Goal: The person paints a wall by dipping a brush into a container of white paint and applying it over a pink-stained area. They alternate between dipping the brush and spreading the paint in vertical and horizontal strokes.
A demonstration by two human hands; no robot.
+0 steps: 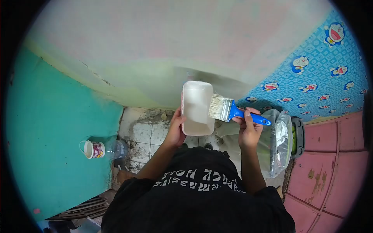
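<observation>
A white rectangular tub is gripped along its left side by my left hand, its open top facing me. In my right hand is the blue handle of a wide paint brush. The pale bristles point left and meet or overlap the tub's right edge; whether they touch it cannot be made out. Behind both rises a whitish wall with yellowish and pink patches.
Left, a small paint bucket and a clear plastic bottle stand by a turquoise wall. Right are a plastic-covered bin, blue cartoon wallpaper and pink panels. Stained white tiles lie below.
</observation>
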